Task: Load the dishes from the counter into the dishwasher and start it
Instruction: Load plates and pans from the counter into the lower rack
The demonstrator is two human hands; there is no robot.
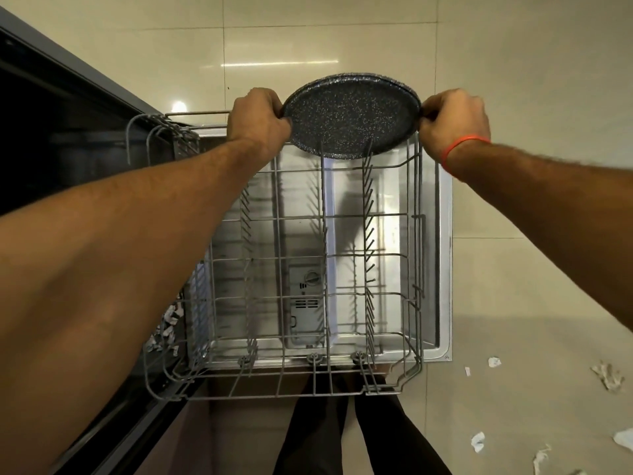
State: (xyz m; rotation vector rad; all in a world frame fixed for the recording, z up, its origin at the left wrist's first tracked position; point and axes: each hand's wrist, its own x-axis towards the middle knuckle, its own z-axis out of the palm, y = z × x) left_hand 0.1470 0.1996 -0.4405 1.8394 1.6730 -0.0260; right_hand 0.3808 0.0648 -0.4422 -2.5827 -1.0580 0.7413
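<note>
Both hands grip one round, dark grey speckled plate [349, 114] by opposite rims: left hand [258, 120], right hand [454, 123]. It stands at the far edge of the grey wire dishwasher rack [308, 269]. Probably stiff, breakable; rims suit holding.

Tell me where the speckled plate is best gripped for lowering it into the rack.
By its rim, at opposite edges, one hand from each side, as the left hand and right hand grip it now. The plate stands tilted on edge over the rack, so its lower edge stays free for the tines.
</note>
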